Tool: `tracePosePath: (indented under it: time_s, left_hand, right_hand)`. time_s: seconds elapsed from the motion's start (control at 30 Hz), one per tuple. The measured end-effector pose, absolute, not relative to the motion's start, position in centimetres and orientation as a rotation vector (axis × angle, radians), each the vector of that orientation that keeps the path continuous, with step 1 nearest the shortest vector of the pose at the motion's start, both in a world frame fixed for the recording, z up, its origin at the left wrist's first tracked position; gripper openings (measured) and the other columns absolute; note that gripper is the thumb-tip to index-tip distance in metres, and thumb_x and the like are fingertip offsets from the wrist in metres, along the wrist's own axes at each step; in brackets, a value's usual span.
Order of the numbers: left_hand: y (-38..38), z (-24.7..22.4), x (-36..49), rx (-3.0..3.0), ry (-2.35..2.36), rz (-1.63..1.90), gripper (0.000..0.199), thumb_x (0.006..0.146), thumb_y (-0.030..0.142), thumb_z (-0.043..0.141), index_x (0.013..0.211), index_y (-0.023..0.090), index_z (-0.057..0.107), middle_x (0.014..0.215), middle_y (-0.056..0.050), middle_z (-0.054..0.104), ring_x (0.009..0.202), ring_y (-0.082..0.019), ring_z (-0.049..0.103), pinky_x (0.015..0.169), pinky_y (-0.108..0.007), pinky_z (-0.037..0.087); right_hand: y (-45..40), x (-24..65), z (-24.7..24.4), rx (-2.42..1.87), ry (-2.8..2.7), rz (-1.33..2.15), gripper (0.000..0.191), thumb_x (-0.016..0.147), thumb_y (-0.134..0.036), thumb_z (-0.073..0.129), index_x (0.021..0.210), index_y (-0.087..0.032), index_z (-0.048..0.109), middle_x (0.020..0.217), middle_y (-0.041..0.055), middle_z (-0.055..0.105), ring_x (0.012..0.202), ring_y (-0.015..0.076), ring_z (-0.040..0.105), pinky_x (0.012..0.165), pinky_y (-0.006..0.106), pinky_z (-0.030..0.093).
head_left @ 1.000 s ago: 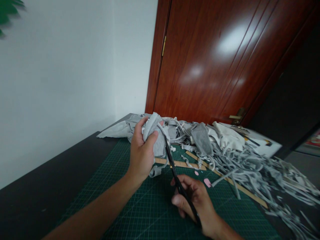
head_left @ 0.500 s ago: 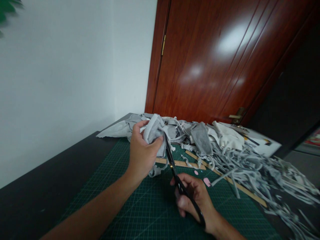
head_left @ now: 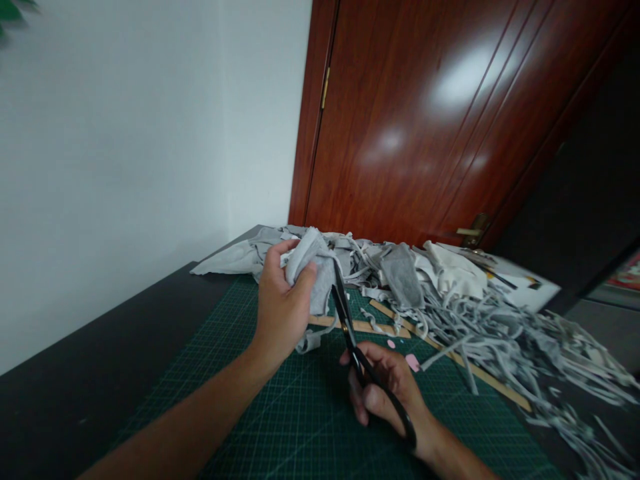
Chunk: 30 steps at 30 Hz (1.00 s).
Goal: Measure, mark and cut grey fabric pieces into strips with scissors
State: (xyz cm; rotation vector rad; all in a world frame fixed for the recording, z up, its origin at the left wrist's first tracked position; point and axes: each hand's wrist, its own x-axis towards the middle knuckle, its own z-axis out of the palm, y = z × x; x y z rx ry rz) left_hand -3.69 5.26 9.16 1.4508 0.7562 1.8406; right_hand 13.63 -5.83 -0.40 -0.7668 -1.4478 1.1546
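Observation:
My left hand (head_left: 284, 293) is closed on a piece of grey fabric (head_left: 320, 283), its thumb lying across the front of the cloth. The fabric is held up above the green cutting mat (head_left: 280, 413), and a narrow strip hangs below it. In my right hand (head_left: 387, 390) is a pair of black scissors (head_left: 347, 327), gripped by the handles. Their blades point up and away from me, slightly parted, with the tips at the right edge of the fabric. The fingers behind the handles are partly hidden.
Two wooden rulers (head_left: 493, 383) lie on the mat, near small pink scraps (head_left: 412, 362). Grey fabric strips (head_left: 500, 333) are heaped on the right, and larger cloth pieces (head_left: 403, 273) along the back. A white box (head_left: 530, 287) stands at the back right, before a brown door (head_left: 400, 120).
The scissor blades have parted slightly and their handles have spread. My left thumb has shifted a little left and up on the fabric. The rest of the scene is nearly the same.

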Motion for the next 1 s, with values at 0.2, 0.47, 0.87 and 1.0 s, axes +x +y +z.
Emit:
tracePosePath:
  time_s: [0.2,0.47,0.87,1.0]
  left_hand:
    - [4.8,9.5,-3.7,1.476,0.712,1.804,0.047,0.084,0.029,0.080,0.127,0.022,0.060,0.100,-0.001,0.075,0.075,-0.018,0.071,0.064,-0.030,0.056]
    - [5.0,9.7,-3.7,1.463,0.716,1.884,0.058,0.074,0.017,0.084,0.126,0.020,0.058,0.100,-0.001,0.075,0.084,-0.019,0.075,0.080,-0.034,0.063]
    - [4.6,9.7,-3.4,1.496,0.725,1.814,0.058,0.073,0.015,0.083,0.125,0.023,0.057,0.104,0.000,0.075,0.082,-0.020,0.075,0.076,-0.034,0.062]
    - [4.6,9.6,-3.4,1.508,0.752,1.816,0.059,0.073,0.015,0.083,0.126,0.022,0.058,0.106,-0.001,0.075,0.085,-0.020,0.074,0.079,-0.034,0.061]
  right_hand:
    - [-5.8,13.6,-0.2,-0.791,-1.443,1.168,0.066,0.080,-0.073,0.086,0.114,-0.020,0.066,0.071,-0.0050,0.056,0.051,0.0075,0.049,0.049,0.019,0.036]
    - [-6.2,13.3,0.4,-0.856,-1.481,1.102,0.063,0.081,-0.071,0.086,0.112,-0.019,0.068,0.074,-0.0040,0.054,0.058,0.0103,0.048,0.053,0.023,0.034]
    - [-6.2,13.0,1.1,-0.935,-1.453,1.092,0.062,0.080,-0.071,0.087,0.109,-0.019,0.067,0.074,-0.0045,0.052,0.059,0.0113,0.047,0.053,0.024,0.037]
    - [-6.2,13.0,1.1,-0.942,-1.453,1.084,0.060,0.081,-0.070,0.087,0.106,-0.019,0.065,0.072,-0.0058,0.052,0.054,0.0091,0.044,0.050,0.021,0.037]
